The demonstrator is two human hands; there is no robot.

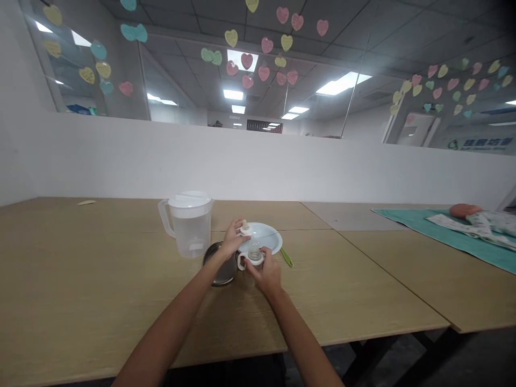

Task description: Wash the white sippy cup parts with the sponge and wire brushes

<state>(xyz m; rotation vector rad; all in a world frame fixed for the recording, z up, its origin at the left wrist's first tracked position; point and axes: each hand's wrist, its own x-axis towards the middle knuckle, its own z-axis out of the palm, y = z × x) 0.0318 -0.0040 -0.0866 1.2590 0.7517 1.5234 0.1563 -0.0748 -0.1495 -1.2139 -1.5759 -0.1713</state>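
Over the front of a pale blue plate (266, 236), my left hand (233, 237) pinches a baby bottle's nipple top (245, 229) with a white collar. Just below it, my right hand (269, 273) grips the clear baby bottle (255, 255) by its white handle ring. The bottle's mouth is uncovered, and the nipple top is apart from it. A round metal dish (224, 275) sits to the left, partly behind my left forearm. A green-handled utensil (287, 258) lies against the plate's right side; its other end is hidden.
A lidded translucent pitcher (190, 228) holding clear liquid stands behind the metal dish. At the far right, a teal cloth (403, 217) carries patterned fabric (479, 226) and a reddish-brown rounded object (465, 210). A small flat pale piece (86, 202) lies at the back left.
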